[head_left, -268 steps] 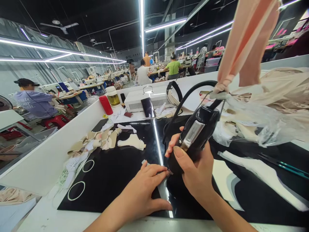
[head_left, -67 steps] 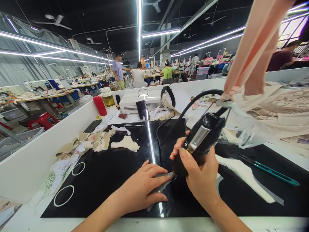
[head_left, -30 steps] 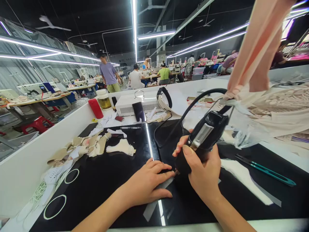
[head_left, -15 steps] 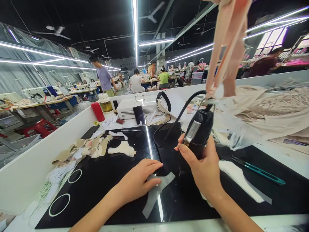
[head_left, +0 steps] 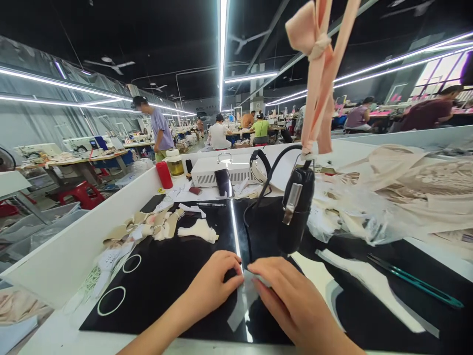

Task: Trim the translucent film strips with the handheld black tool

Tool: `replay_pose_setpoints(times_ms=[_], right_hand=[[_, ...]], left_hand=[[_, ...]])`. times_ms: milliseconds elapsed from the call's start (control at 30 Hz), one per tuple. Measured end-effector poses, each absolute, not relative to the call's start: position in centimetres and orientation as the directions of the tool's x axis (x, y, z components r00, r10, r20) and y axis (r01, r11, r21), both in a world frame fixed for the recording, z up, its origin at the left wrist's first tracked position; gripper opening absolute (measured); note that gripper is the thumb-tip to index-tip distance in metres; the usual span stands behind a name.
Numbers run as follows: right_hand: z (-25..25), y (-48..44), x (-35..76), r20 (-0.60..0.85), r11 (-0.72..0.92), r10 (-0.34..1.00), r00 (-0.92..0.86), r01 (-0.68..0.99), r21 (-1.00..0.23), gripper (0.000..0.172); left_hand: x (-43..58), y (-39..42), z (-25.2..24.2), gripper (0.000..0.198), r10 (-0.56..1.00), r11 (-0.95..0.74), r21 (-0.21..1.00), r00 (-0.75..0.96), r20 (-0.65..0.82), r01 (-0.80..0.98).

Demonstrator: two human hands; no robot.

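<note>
A translucent whitish strip point(head_left: 239, 315) lies on the black work mat point(head_left: 166, 296) in front of me. My left hand point(head_left: 218, 276) rests at its left edge, fingers curled, thumb and index finger apart. My right hand point(head_left: 286, 291) bends over the strip's right end and pinches it between thumb and fingers. Just behind the right hand hangs a black hand-held tool point(head_left: 297, 212) with a metal lever and a cable, tied up by pink fabric bands point(head_left: 320, 88). A cream fabric piece point(head_left: 314, 271) lies partly under it, beside my right hand.
Teal tweezers point(head_left: 417, 281) and a long white piece point(head_left: 373, 286) lie at right. Fabric scraps point(head_left: 155, 224), two white rings point(head_left: 111, 301) and a cream cutout point(head_left: 198, 230) lie at left. Behind stand a white vented box point(head_left: 207, 172) and a red can point(head_left: 164, 175). Beige cloth point(head_left: 424, 187) is heaped right.
My right hand has let go of the black tool and come down to the translucent strip. The tool now hangs free. My left hand has stayed by the strip, its fingers more curled. The view has shifted.
</note>
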State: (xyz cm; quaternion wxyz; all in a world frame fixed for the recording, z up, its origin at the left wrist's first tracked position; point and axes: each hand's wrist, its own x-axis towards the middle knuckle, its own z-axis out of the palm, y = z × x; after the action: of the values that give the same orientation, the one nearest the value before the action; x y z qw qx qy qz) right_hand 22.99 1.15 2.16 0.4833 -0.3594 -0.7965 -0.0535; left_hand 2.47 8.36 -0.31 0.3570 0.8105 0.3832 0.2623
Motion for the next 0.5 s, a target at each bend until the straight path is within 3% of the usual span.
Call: replay_pose_setpoints(times_ms=[133, 233, 333, 500], right_hand=[[-0.1, 3.5, 21.8, 0.744, 0.686, 0.605, -0.284, 0.66, -0.306, 0.023], [-0.5, 4.8, 21.1, 0.651, 0.652, 0.713, -0.261, 0.588, -0.478, 0.01], [0.1, 5.8, 20.1, 0.538, 0.586, 0.802, -0.262, 0.523, -0.619, 0.019], [1.5, 8.3, 17.5, 0.534, 0.568, 0.813, -0.231, 0.516, -0.642, 0.021]], left_hand=[[1.8, 8.3, 0.3, 0.007, 0.829, -0.332, 0.876, 0.552, 0.093, 0.351], [0.5, 8.9, 0.5, 0.022, 0.853, -0.192, 0.942, 0.521, 0.023, 0.274], [-1.1, 9.9, 0.5, 0.041, 0.881, -0.076, 0.977, 0.472, -0.027, 0.199], [-3.8, 11.7, 1.0, 0.057, 0.915, 0.033, 0.991, 0.395, -0.084, 0.133]])
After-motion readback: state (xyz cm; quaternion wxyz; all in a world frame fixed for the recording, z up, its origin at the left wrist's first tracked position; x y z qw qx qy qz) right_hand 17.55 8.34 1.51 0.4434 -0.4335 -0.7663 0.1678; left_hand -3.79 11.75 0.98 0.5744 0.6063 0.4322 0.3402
